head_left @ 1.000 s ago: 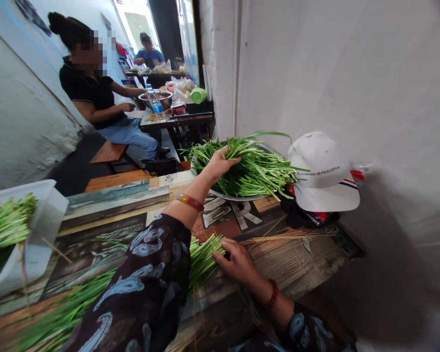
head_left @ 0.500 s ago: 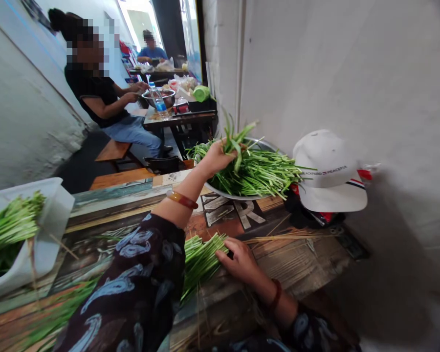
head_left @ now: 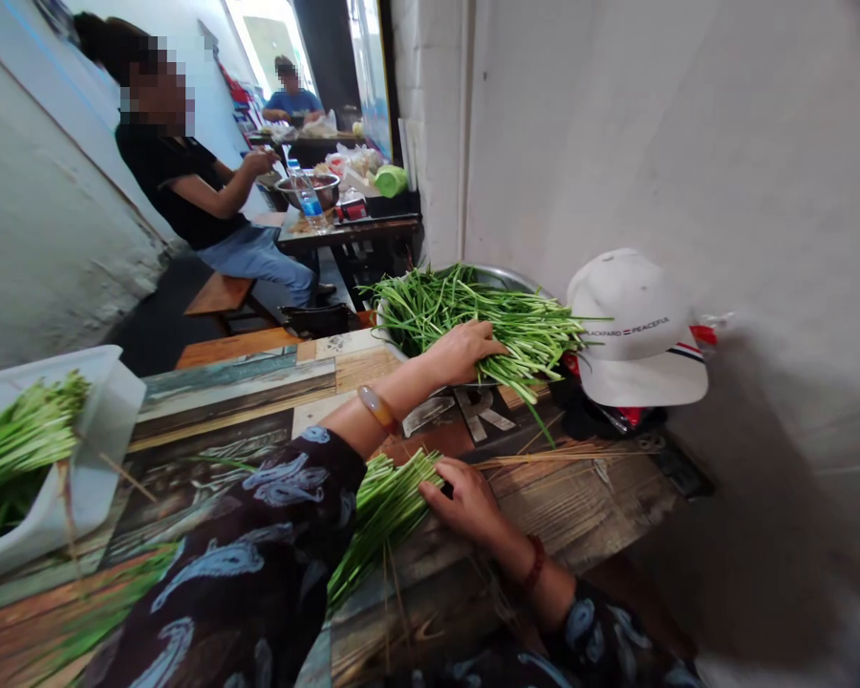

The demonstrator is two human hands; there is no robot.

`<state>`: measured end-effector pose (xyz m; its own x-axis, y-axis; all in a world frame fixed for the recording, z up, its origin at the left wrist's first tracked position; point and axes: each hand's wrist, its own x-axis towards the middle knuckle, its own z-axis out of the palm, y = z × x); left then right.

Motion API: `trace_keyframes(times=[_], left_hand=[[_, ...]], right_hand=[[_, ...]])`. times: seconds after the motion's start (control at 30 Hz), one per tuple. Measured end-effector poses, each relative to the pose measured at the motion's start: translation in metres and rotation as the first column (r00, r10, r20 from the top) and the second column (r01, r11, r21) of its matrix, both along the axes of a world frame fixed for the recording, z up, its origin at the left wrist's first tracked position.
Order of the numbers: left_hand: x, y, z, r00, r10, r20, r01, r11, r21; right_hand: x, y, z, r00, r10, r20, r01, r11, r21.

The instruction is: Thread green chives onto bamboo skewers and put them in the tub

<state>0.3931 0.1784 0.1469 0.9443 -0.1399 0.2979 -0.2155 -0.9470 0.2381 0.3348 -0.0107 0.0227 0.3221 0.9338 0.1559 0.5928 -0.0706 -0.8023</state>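
Note:
A metal bowl (head_left: 505, 278) is heaped with long green chives (head_left: 523, 320), their pale ends pointing right. My left hand (head_left: 465, 352) reaches over its near rim, fingers curled round some chives; the fingertips are partly hidden among the stems. On the table just in front of me lies a bundle of chives (head_left: 394, 497), partly covered by my left sleeve. My right hand (head_left: 465, 502) rests at the right end of that bundle, thumb and forefinger apart and touching the stem ends.
A white tub (head_left: 104, 411) with more chives stands at the left. Loose chives and dry straw-like stalks (head_left: 559, 462) lie on the wood-patterned table (head_left: 580, 516). A white cap (head_left: 631, 325) sits right of the bowl, by the wall. Two people sit at tables behind.
My left hand has come down from above the bowl, where it held raised chives, to the bowl's near side. My right hand stays at the bundle. The nearer person's hands have risen.

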Motion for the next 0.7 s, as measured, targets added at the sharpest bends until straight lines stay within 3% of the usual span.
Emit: trace_keyframes(times=[0.07, 0.13, 0.2, 0.27, 0.33, 0.4, 0.47, 0.6, 0.7], left_hand=[[-0.001, 0.003, -0.001, 0.998, 0.016, 0.066, -0.009, 0.994, -0.109], [-0.005, 0.009, 0.001, 0.983, 0.07, 0.168, -0.011, 0.944, -0.331], [-0.011, 0.017, 0.008, 0.954, 0.19, 0.233, -0.019, 0.812, -0.584], [-0.021, 0.026, 0.021, 0.902, 0.347, 0.258, -0.014, 0.621, -0.784], [-0.033, 0.035, 0.039, 0.827, 0.48, 0.291, 0.059, 0.442, -0.895], [-0.048, 0.044, 0.058, 0.749, 0.565, 0.346, 0.159, 0.354, -0.922], [-0.064, 0.052, 0.079, 0.681, 0.614, 0.399, 0.205, 0.363, -0.909], [-0.101, 0.062, 0.123, 0.566, 0.658, 0.497, 0.19, 0.482, -0.855], [-0.131, 0.054, 0.163, 0.443, 0.677, 0.588, 0.228, 0.549, -0.804]], right_hand=[[0.0, 0.0, -0.002, 1.0, -0.001, 0.007, 0.001, 1.0, 0.008], [0.0, 0.0, -0.003, 1.0, 0.007, 0.016, -0.007, 1.0, 0.014], [0.001, 0.0, -0.003, 1.0, 0.015, 0.022, -0.015, 1.0, 0.02], [0.0, 0.0, -0.003, 1.0, 0.011, 0.027, -0.011, 1.0, 0.019], [-0.001, 0.0, -0.003, 1.0, 0.004, 0.029, -0.005, 1.0, 0.019], [-0.003, 0.0, -0.004, 1.0, 0.006, 0.027, -0.007, 1.0, 0.028], [-0.004, -0.001, -0.005, 1.0, 0.015, 0.025, -0.016, 0.999, 0.043], [-0.005, -0.004, -0.006, 0.999, 0.009, 0.037, -0.012, 0.997, 0.076], [-0.006, -0.005, -0.008, 0.999, 0.017, 0.03, -0.02, 0.994, 0.109]])
